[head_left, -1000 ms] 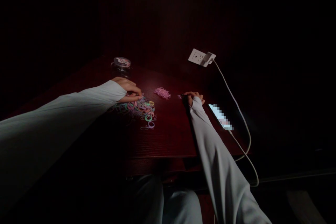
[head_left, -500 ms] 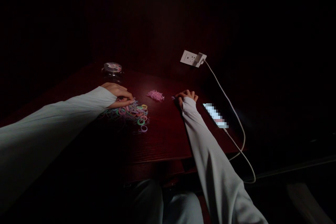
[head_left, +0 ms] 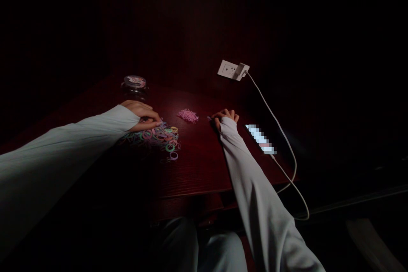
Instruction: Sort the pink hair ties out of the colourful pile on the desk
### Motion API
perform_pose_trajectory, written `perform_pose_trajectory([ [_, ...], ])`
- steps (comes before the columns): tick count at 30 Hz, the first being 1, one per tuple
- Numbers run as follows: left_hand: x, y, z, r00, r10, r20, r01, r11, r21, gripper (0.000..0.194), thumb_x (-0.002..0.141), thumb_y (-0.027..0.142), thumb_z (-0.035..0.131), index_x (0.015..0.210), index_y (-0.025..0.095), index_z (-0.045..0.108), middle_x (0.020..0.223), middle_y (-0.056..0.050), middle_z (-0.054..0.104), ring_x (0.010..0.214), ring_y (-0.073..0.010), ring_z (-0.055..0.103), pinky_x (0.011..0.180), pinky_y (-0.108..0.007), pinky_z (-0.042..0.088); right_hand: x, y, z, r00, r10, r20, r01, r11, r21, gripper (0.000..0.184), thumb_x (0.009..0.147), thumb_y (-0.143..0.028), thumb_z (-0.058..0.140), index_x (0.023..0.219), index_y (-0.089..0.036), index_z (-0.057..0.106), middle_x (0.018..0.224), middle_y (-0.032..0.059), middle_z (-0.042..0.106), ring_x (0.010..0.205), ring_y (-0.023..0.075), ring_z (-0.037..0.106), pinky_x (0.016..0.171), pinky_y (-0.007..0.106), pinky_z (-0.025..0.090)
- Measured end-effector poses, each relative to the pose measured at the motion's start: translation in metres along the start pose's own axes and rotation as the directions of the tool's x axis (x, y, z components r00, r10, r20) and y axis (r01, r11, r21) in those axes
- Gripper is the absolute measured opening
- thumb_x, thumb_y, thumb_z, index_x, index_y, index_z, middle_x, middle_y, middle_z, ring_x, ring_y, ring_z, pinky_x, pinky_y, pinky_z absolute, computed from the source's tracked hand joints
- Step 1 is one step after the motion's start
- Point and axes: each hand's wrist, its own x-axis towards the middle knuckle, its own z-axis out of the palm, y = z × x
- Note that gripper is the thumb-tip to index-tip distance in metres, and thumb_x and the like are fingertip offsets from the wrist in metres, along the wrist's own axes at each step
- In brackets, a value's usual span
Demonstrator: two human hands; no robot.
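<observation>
My left hand (head_left: 140, 114) rests at the upper left of a loose pile of colourful hair ties (head_left: 167, 138). Its thumb and forefinger are pinched together on a purplish hair tie (head_left: 161, 120), of which only a bit shows. Across the table, my right hand (head_left: 226, 117) lies with bent fingers, their tips closed at a small purple hair tie (head_left: 209, 118). Between the hands sits a small heap of pink hair ties (head_left: 188, 115), touched by neither. My left hand and sleeve hide part of the colourful pile.
A clear round jar (head_left: 135, 85) stands behind my left hand. Right of my right hand lies a lit phone (head_left: 260, 139), its white cable (head_left: 270, 106) running to a charger in the wall socket (head_left: 228, 70). The dark red table's front edge (head_left: 197, 194) is near my knees.
The whole view has shifted very slightly. Both hands stay at practically the same spots, and the pile and the pink heap look unchanged.
</observation>
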Motion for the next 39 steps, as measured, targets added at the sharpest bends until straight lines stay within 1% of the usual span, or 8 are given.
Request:
perform_pose_trajectory([
  [9,0.0001,0.0,0.0014,0.999,-0.02,-0.026,0.019,0.999,-0.03,0.037,0.106,0.045,0.056,0.094,0.022,0.082,0.069,0.0,0.065,0.063,-0.0128,0.055,0.064,-0.025,0.035,-0.0009,-0.0015,-0.0011,1.0,0.02,-0.018,-0.02,1.0,0.001,0.028,0.102,-0.028,0.058,0.106,-0.027,0.085,0.115,0.0087,0.07,0.121,0.0326,0.047,0.103,0.046,0.026],
  [12,0.0003,-0.0002,0.0014,0.999,-0.019,-0.027,0.018,0.999,-0.042,0.035,0.106,0.044,0.057,0.092,0.022,0.081,0.069,0.0,0.064,0.062,-0.0123,0.054,0.063,-0.025,0.035,-0.0001,-0.0003,0.0006,1.0,0.01,-0.002,-0.01,1.0,0.014,0.027,0.101,-0.028,0.059,0.106,-0.027,0.086,0.114,0.0089,0.07,0.119,0.032,0.047,0.104,0.046,0.025],
  [16,0.0005,0.002,-0.0003,1.0,-0.02,-0.021,0.019,0.999,-0.045,0.036,0.107,0.043,0.056,0.093,0.022,0.081,0.069,0.0,0.064,0.062,-0.0124,0.052,0.064,-0.025,0.034,0.0001,0.0008,0.002,1.0,0.008,0.015,-0.008,1.0,0.007,0.028,0.102,-0.029,0.059,0.107,-0.027,0.086,0.114,0.0089,0.07,0.119,0.0318,0.047,0.104,0.047,0.025],
  [20,0.0003,0.0045,-0.0026,1.0,-0.021,-0.001,0.021,0.999,-0.051,0.036,0.107,0.042,0.058,0.093,0.019,0.082,0.072,0.001,0.064,0.066,-0.011,0.053,0.067,-0.024,0.034,0.0,-0.0004,0.0001,0.999,0.024,0.024,-0.024,1.0,-0.012,0.029,0.103,-0.03,0.058,0.108,-0.028,0.087,0.115,0.0087,0.07,0.121,0.0323,0.047,0.104,0.046,0.025],
  [25,0.0002,0.0048,-0.004,0.999,-0.035,0.015,0.036,0.998,-0.042,0.035,0.108,0.042,0.058,0.097,0.019,0.083,0.073,0.001,0.064,0.069,-0.011,0.054,0.068,-0.023,0.035,0.0005,-0.0038,-0.0056,0.999,0.037,0.027,-0.037,0.999,0.017,0.033,0.101,-0.027,0.056,0.115,-0.027,0.085,0.115,0.0095,0.069,0.119,0.0328,0.046,0.103,0.047,0.027],
  [32,0.0003,0.006,-0.0051,0.998,-0.047,0.039,0.048,0.998,-0.044,0.036,0.107,0.042,0.057,0.099,0.019,0.083,0.075,0.0,0.066,0.07,-0.0117,0.055,0.068,-0.024,0.035,-0.0023,-0.0064,-0.0062,0.998,-0.02,0.058,0.017,0.999,0.051,0.038,0.101,-0.026,0.052,0.119,-0.031,0.085,0.119,0.009,0.069,0.12,0.0332,0.046,0.105,0.049,0.027],
  [39,0.0002,0.0064,-0.0038,0.999,-0.039,0.001,0.04,0.999,-0.031,0.034,0.106,0.041,0.058,0.097,0.02,0.083,0.074,0.0,0.066,0.068,-0.0112,0.054,0.067,-0.023,0.035,-0.0007,-0.0056,-0.0047,0.998,0.0,0.067,-0.002,0.999,0.033,0.037,0.101,-0.027,0.054,0.119,-0.031,0.086,0.119,0.0085,0.069,0.12,0.0325,0.046,0.105,0.049,0.028],
])
